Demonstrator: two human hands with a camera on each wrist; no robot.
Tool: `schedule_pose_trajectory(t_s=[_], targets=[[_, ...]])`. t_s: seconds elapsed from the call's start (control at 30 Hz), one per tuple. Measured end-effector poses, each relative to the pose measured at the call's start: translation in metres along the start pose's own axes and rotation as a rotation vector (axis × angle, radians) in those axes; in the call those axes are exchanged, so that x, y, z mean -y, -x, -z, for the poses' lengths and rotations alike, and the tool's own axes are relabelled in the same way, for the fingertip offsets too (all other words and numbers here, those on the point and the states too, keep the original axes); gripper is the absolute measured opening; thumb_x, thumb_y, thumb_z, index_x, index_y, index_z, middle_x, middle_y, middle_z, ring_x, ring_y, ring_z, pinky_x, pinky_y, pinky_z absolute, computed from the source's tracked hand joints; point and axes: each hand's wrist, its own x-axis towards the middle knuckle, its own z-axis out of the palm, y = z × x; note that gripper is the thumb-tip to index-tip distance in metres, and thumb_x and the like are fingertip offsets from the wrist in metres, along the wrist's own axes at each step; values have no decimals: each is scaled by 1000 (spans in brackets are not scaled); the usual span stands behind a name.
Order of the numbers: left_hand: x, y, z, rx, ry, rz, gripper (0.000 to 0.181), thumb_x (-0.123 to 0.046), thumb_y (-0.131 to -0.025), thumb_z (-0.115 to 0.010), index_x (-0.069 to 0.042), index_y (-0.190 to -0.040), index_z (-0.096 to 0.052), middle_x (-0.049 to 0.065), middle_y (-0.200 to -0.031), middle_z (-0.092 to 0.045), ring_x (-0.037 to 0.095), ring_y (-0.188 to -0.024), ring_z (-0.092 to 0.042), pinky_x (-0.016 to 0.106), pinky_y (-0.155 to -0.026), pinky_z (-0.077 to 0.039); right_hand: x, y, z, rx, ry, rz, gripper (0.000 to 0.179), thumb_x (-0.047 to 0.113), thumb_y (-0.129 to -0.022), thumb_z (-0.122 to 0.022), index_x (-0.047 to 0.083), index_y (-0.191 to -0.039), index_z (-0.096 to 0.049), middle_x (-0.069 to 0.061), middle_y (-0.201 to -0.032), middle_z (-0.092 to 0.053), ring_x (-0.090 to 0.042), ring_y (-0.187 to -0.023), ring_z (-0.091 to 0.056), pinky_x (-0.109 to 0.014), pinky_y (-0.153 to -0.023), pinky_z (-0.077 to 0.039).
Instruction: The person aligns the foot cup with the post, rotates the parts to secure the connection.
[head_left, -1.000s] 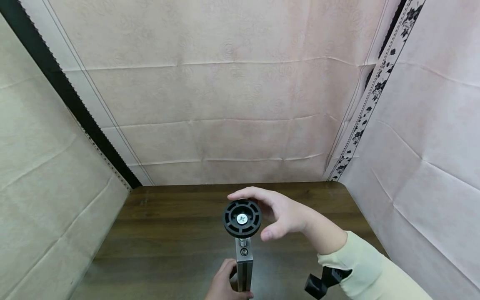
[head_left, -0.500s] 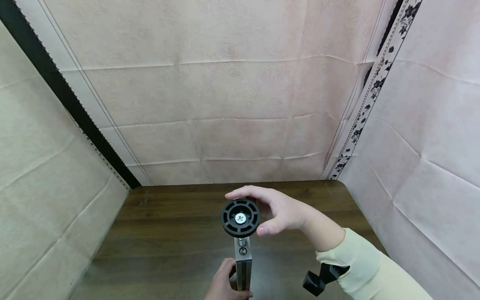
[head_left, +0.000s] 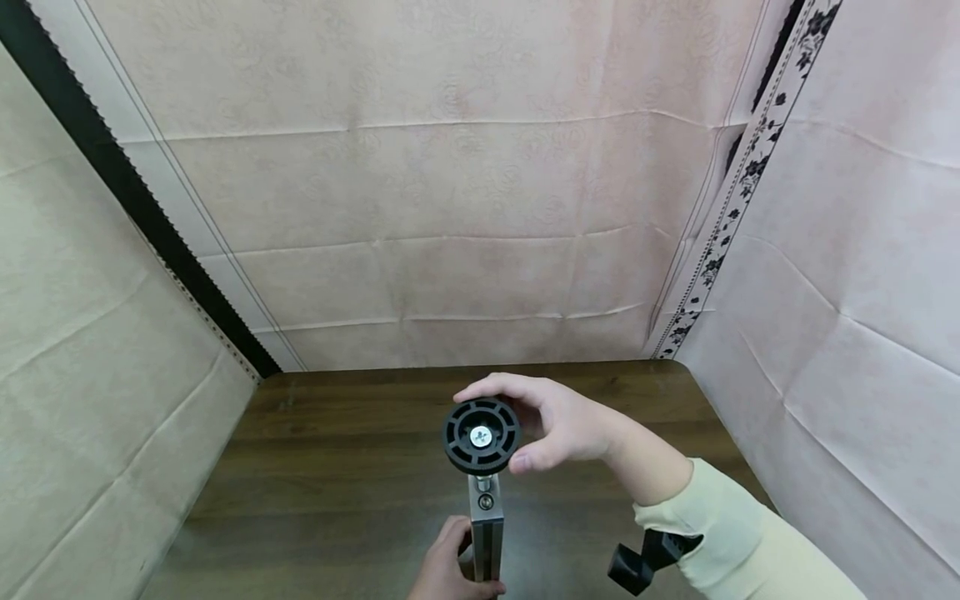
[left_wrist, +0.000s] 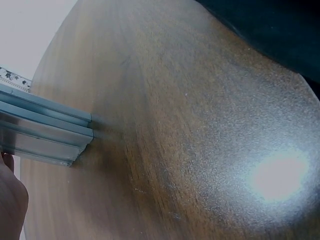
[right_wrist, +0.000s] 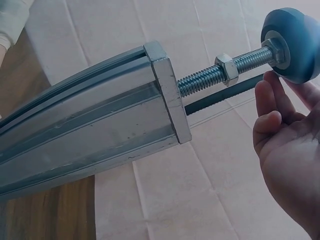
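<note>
An aluminium profile stands upright, its lower end close over the wooden table in the left wrist view. My left hand grips it low down, thumb and fingers on opposite sides. From the end plate a threaded rod sticks out, with a hex nut partway along it. At the rod's end sits a round black levelling foot with a cross-head screw in its middle. My right hand holds the foot's rim, index finger along the far edge and thumb at the near right edge.
The brown wooden table lies below. Pale creased cloth walls enclose it at the back and both sides. A black device is strapped at my right sleeve.
My right thumb has moved in from beside the levelling foot to its rim. The foot and profile have shifted very slightly left in the head view; the left hand keeps its grip.
</note>
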Motion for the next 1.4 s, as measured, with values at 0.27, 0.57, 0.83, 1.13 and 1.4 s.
schedule_pose_trajectory(t_s=[0.27,0.57,0.83,1.13,1.4], targets=[[1,0,0,-7,-3,-10,62,-44,-56,-86,-31,-109,-58,-4,-111,-49,19,-107,-50,48,-93,-41,3,5,-3,-34,67,-12,65,28,-83,-69,-2,-133,-40,-17,-118,-54,-21,-101,-57,-42,-81,-50],[2,0,0,-12,-10,-19,63,-44,-56,-86,-32,-111,-58,-5,-110,-49,19,-108,-51,47,-93,-42,8,8,-9,-95,90,-55,62,16,-83,-68,1,-135,-39,-16,-123,-51,-20,-101,-56,-38,-81,-50],[-1,0,1,-3,5,22,63,-43,-56,-86,-30,-111,-58,-3,-111,-50,22,-109,-51,51,-92,-42,13,11,-20,-184,129,-90,62,7,-79,-68,2,-135,-41,-15,-116,-54,-19,-99,-56,-34,-79,-50],[-2,1,0,4,20,45,60,-39,-56,-87,-31,-109,-58,-3,-111,-49,25,-111,-52,53,-91,-41,18,13,-30,-269,200,-110,64,5,-76,-71,8,-133,-42,-10,-109,-56,-18,-94,-55,-29,-74,-49],[0,1,0,1,6,16,62,-42,-57,-86,-30,-111,-58,-4,-112,-49,24,-109,-52,53,-92,-41,24,14,-40,-374,337,-194,63,10,-75,-75,12,-128,-43,-2,-100,-58,-15,-85,-53,-25,-68,-43]])
